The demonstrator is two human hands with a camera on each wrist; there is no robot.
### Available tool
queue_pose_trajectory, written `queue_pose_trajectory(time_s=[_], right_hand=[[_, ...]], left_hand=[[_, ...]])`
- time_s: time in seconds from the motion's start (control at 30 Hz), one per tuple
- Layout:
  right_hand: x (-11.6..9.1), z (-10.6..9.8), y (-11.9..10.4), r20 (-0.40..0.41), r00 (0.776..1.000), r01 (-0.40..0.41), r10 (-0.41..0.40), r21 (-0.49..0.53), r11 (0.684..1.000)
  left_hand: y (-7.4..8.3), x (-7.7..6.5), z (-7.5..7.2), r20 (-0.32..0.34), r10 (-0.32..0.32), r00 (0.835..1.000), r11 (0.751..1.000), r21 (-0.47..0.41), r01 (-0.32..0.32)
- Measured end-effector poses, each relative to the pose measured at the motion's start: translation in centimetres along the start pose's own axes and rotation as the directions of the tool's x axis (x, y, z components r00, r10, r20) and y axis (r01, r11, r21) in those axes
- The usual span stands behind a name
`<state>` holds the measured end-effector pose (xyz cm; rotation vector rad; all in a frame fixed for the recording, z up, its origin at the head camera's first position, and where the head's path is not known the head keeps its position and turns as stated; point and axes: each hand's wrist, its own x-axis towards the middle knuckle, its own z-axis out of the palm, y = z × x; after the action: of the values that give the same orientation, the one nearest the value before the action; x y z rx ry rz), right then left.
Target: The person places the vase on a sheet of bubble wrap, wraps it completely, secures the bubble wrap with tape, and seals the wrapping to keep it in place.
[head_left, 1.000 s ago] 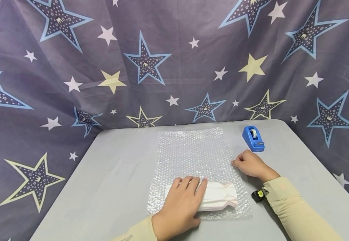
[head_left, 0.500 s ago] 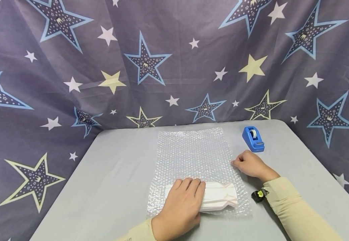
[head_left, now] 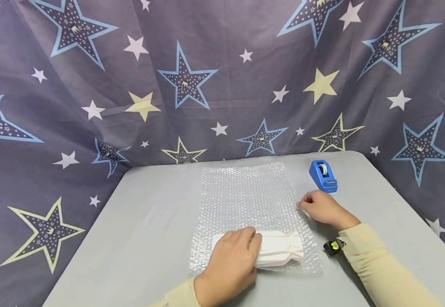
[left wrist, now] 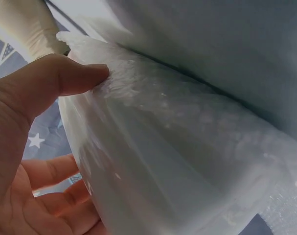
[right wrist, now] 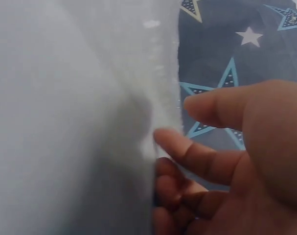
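A white faceted vase (head_left: pixel 278 249) with pinkish lines lies on its side at the near end of a bubble wrap sheet (head_left: pixel 245 194). My left hand (head_left: pixel 230 264) lies over the vase's left half and grips it, hiding part of it. In the left wrist view the thumb (left wrist: pixel 87 78) presses the near edge of the wrap against the vase's side, and the other fingers are on the opposite side. My right hand (head_left: pixel 324 209) rests beside the sheet's right edge with loosely bent fingers. In the right wrist view its thumb and index finger stand apart, the index fingertip at the wrap edge.
A blue tape dispenser (head_left: pixel 323 175) stands beyond the right hand on the grey tabletop (head_left: pixel 138 238). A dark curtain with stars (head_left: pixel 222 85) hangs behind the table. A small black device with a yellow-green spot (head_left: pixel 333 247) sits at the right wrist.
The left fingers have drawn in and bent more over the vase, while the thumb has come up toward its near side. The right hand has stayed nearly still; the view has shifted slightly.
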<state>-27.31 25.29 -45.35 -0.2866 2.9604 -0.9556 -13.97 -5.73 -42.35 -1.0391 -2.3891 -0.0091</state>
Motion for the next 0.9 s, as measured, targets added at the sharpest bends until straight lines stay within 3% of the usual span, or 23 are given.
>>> queue_pose_trajectory(time_s=[0.2,0.47,0.67,0.9], right_hand=[[-0.6,-0.5,-0.9,-0.046,0.994,0.096,-0.098,-0.043,0.994],[-2.6,-0.8,-3.1,-0.063,0.967,0.245,-0.247,-0.027,0.969],[-4.1,-0.8,-5.1,-0.051,0.939,0.341,-0.341,-0.013,0.94],[-5.3,-0.3,-6.7,-0.014,0.889,0.458,-0.458,-0.004,0.889]], left_hand=[[-0.2,0.1,-0.2,0.009,0.0,1.0,1.0,-0.022,0.0],[-0.6,0.5,-0.2,0.046,-0.008,0.999,0.999,-0.041,0.01],[-1.0,0.8,-0.2,0.033,0.005,0.999,0.999,-0.05,-0.004],[-1.6,1.3,-0.3,0.07,0.016,0.997,0.998,-0.066,-0.011]])
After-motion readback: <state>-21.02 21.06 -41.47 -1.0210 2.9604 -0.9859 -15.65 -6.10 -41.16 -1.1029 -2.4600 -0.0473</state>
